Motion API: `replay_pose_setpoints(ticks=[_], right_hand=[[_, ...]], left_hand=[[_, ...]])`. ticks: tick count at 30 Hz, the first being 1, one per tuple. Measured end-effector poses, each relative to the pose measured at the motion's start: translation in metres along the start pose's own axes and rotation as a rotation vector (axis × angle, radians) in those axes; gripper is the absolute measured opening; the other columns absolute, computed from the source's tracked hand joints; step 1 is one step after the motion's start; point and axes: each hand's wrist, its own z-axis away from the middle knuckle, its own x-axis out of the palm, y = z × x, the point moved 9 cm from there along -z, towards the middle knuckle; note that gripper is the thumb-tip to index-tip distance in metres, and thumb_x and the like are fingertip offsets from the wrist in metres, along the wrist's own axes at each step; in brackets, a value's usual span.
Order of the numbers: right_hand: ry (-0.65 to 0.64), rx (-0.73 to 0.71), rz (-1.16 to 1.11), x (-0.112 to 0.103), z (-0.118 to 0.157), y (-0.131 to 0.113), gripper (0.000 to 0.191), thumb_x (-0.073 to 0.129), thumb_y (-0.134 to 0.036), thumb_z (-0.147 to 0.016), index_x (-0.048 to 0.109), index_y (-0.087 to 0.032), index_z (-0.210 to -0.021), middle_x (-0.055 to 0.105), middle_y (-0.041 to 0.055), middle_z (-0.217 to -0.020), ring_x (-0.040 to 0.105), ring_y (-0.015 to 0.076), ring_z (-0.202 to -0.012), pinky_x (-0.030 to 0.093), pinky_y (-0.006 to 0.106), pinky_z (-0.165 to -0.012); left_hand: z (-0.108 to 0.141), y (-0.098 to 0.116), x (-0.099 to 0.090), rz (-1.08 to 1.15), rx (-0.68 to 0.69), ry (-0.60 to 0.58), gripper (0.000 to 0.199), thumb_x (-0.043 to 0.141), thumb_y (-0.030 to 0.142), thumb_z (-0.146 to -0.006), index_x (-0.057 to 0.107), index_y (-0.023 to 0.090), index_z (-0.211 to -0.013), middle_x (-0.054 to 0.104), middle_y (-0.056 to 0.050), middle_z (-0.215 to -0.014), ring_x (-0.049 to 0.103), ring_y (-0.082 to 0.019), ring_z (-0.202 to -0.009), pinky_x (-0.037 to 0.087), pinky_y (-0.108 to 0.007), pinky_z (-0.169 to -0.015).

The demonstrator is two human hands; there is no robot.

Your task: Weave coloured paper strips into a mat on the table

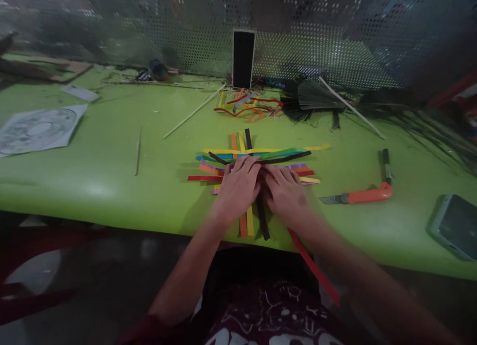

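Observation:
Coloured flat strips lie crossed in a mat on the green table, yellow, blue, green, black, orange, purple and red. My left hand (241, 183) rests over the middle of the woven strips (244, 226), its fingers close together and bent onto them. Right beside it, my right hand (286, 191) has its fingers curled in toward the centre, where the fingertips of both hands nearly meet. From beneath my right hand and wrist a loose red strip (315, 270) runs down past the table edge. The crossing under the hands is hidden.
To the right lie an orange-handled knife (368, 195), a black marker (386, 164) and a phone (456, 226). Behind are another phone (243, 59) standing upright, scrap strips (249, 106), thin sticks (194, 112) and dark dried leaves (316, 97). A printed paper sheet (37, 129) lies left.

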Motion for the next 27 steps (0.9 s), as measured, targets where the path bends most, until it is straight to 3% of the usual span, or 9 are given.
replay_pose_setpoints(ticks=[21,27], right_hand=[[-0.013,0.018,0.036,0.003,-0.005,-0.003,0.032,0.045,-0.015,-0.101,0.062,-0.015,-0.128,0.065,0.0119,-0.136,0.053,0.0288,-0.125,0.031,0.048,-0.111],[0.089,0.026,0.084,-0.017,0.001,-0.003,0.031,0.049,-0.018,-0.099,0.064,-0.014,-0.126,0.066,0.0154,-0.127,0.054,0.0299,-0.12,0.034,0.048,-0.11]], left_hand=[[-0.004,-0.006,0.007,-0.011,-0.04,-0.058,0.03,0.052,0.02,-0.101,0.054,0.02,-0.131,0.057,-0.007,-0.148,0.049,-0.029,-0.136,0.042,-0.051,-0.105],[-0.003,-0.003,0.005,-0.038,-0.015,-0.045,0.031,0.05,0.016,-0.101,0.055,0.018,-0.131,0.056,-0.007,-0.15,0.048,-0.029,-0.136,0.043,-0.051,-0.104]])
